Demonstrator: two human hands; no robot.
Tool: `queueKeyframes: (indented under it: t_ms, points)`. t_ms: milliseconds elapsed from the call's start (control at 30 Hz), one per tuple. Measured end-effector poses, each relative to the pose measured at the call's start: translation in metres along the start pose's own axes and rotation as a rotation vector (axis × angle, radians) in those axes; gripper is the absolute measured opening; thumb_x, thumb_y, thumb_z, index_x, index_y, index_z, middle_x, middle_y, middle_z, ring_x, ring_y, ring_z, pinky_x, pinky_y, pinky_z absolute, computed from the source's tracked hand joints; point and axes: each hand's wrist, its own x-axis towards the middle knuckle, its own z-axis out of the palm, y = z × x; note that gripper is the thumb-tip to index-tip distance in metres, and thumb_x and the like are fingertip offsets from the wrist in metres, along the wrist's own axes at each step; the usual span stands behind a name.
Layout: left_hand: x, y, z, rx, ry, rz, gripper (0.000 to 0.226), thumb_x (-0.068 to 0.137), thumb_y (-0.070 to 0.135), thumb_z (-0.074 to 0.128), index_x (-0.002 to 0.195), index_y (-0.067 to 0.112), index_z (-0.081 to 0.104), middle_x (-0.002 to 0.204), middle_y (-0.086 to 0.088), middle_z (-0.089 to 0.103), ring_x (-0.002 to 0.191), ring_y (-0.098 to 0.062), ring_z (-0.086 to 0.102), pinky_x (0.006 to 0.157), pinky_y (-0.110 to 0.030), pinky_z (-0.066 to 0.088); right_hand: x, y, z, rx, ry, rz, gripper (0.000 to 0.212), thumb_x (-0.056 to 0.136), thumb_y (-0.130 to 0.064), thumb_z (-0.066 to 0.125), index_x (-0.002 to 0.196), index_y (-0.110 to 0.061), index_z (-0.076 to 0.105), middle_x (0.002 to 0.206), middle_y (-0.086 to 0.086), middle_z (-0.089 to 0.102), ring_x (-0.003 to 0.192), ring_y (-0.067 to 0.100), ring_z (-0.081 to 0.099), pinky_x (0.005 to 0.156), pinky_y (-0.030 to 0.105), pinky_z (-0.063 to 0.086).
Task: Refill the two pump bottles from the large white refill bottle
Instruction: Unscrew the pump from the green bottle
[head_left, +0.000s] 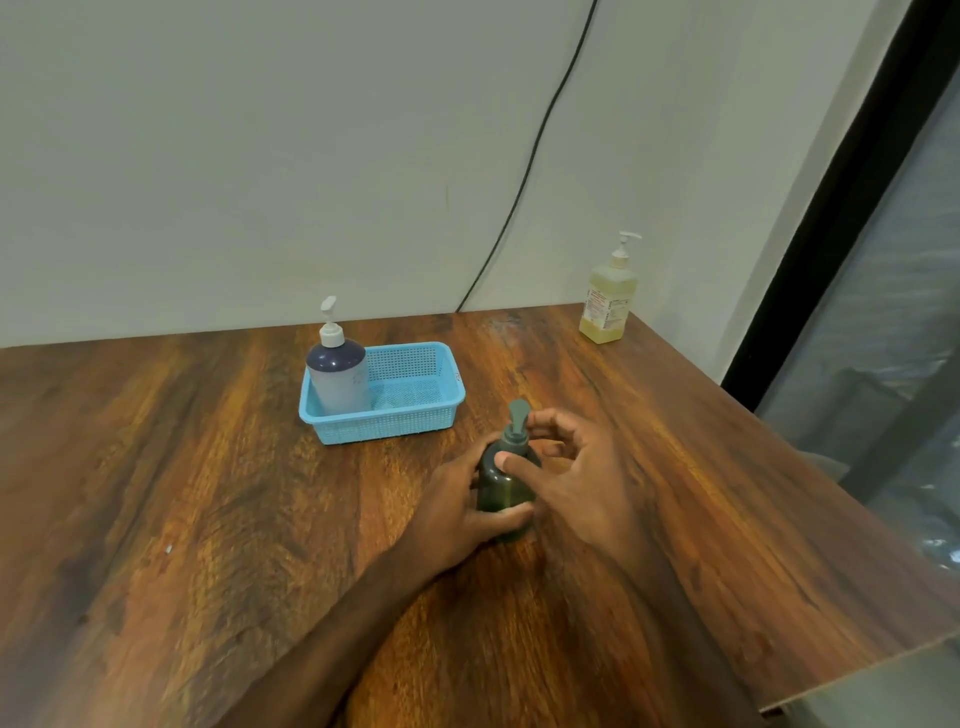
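Observation:
A dark green pump bottle stands upright on the wooden table near its middle. My left hand wraps around its body from the left. My right hand is at its neck, thumb on the shoulder and fingers curled behind the grey-green pump head. A white pump bottle with dark liquid at its top stands in the left end of a light blue basket. A square bottle of yellow liquid with a white pump stands at the far right by the wall.
A black cable runs down the wall to the table's back edge. The table's right edge runs diagonally beside a dark-framed glass panel. The large white refill bottle is not clearly identifiable apart from the bottle in the basket.

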Motion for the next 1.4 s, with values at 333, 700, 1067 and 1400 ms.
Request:
queueKeyframes:
  t_ms: [333, 700, 1067, 1400]
  points:
    - [-0.002, 0.004, 0.000, 0.004, 0.018, -0.022, 0.068, 0.079, 0.032, 0.092, 0.132, 0.048, 0.052, 0.127, 0.021, 0.070, 0.118, -0.001, 0.067, 0.102, -0.028, 0.056, 0.006, -0.040, -0.028, 0.069, 0.089, -0.158, 0.037, 0.079, -0.023, 0.087, 0.113, -0.028, 0.074, 0.104, -0.016, 0.077, 0.098, 0.003, 0.071, 0.090, 0.038, 0.059]
    - [-0.005, 0.003, 0.002, -0.025, 0.002, -0.045, 0.069, 0.080, 0.033, 0.091, 0.135, 0.043, 0.052, 0.129, 0.025, 0.068, 0.122, 0.000, 0.065, 0.100, -0.018, 0.053, 0.013, -0.086, -0.055, 0.268, 0.274, -0.280, 0.030, 0.082, -0.012, 0.085, 0.109, -0.021, 0.077, 0.093, 0.009, 0.077, 0.076, 0.020, 0.067, 0.070, 0.021, 0.057]
    - [-0.008, 0.004, -0.007, 0.048, 0.077, -0.056, 0.066, 0.077, 0.049, 0.089, 0.133, 0.046, 0.054, 0.128, 0.025, 0.066, 0.121, 0.002, 0.062, 0.100, -0.022, 0.055, 0.028, -0.033, -0.056, -0.144, 0.162, -0.098, 0.035, 0.082, -0.035, 0.083, 0.114, -0.039, 0.070, 0.090, -0.012, 0.073, 0.084, 0.010, 0.068, 0.077, 0.032, 0.061]
    - [-0.008, -0.001, -0.015, 0.118, 0.163, -0.096, 0.069, 0.077, 0.056, 0.087, 0.135, 0.044, 0.052, 0.128, 0.029, 0.063, 0.121, 0.013, 0.056, 0.094, -0.004, 0.045, 0.042, 0.058, -0.001, -0.519, -0.037, 0.150, 0.039, 0.084, -0.039, 0.080, 0.118, -0.022, 0.074, 0.078, -0.013, 0.060, 0.067, 0.003, 0.051, 0.056, 0.019, 0.034]
